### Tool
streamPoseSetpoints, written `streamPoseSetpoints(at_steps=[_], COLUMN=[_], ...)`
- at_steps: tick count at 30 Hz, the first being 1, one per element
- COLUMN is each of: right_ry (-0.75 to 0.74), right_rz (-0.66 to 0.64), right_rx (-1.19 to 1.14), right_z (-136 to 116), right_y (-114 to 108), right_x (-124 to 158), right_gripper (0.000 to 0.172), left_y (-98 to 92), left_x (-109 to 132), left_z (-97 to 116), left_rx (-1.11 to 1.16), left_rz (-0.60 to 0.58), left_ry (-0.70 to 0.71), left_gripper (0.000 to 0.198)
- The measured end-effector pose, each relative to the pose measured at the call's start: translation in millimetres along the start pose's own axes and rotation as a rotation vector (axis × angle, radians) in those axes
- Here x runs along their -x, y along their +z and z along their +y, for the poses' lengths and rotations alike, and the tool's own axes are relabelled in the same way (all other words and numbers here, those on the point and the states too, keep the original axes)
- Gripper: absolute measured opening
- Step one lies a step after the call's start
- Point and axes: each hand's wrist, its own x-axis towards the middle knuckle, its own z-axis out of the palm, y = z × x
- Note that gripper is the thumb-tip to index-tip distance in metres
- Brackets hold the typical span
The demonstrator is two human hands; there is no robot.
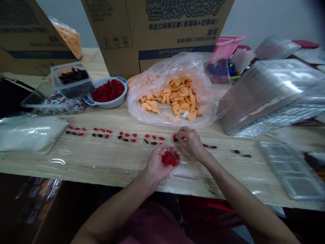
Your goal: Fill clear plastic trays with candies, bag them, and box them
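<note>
My left hand (162,161) is cupped palm up around a small heap of red candies (168,158). Just to its right, my right hand (190,141) reaches over the row of clear trays, its fingertips pinched at a red candy (174,136) above a dark candy (175,140). Leftward along the row, the clear compartment trays hold red pieces (127,135) behind and dark pieces (125,139) in front, some front spots being red. Right of my right hand, only dark pieces (237,151) show in the trays.
Behind the row, an open plastic bag (210,112) holds orange pieces. A white bowl (111,103) of red candies and a clear tub (76,88) of dark ones stand left. Stacked clear trays (269,95) lean at right, near another clear tray (286,166). Cardboard boxes (122,51) stand behind.
</note>
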Motion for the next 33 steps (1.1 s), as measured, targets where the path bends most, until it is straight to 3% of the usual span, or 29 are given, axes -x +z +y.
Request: streamPoseSetpoints(at_steps=[4, 6, 8, 17, 22, 26, 29, 33], right_ry=[-0.098, -0.149, -0.147, 0.211, 0.210, 0.298, 0.282, 0.133], right_rz=[-0.192, -0.250, -0.225, -0.140, -0.022, 0.055, 0.075, 0.113], right_rx=[-0.329, -0.325, -0.272, -0.499, -0.592, -0.706, -0.622, -0.266], right_z=[-32, -43, -46, -14, -14, -2, 19, 40], right_y=[-25, -34, -36, -34, -35, -30, -22, -10], right_x=[26, 38, 46, 53, 46, 36, 24, 12], right_gripper=[0.015, 0.015, 0.011, 0.011, 0.016, 0.024, 0.021, 0.007], left_y=[11.6, 15.3, 17.3, 17.8, 20.6, 22.7, 21.4, 18.1], left_x=[-8, -13, -16, -18, -22, -20, -17, -17], left_z=[-7, -12, -18, -32, -32, -28, -24, -21], left_rx=[0.067, 0.093, 0.091, -0.048, 0.009, -0.022, -0.076, -0.112], left_rz=[0.031, 0.018, 0.000, 0.073, -0.007, -0.014, 0.024, 0.026], left_ry=[0.044, 0.038, 0.001, 0.041, 0.118, 0.157, 0.191, 0.247], left_gripper=[0.035, 0.031, 0.030, 0.022, 0.012, 0.013, 0.017, 0.020])
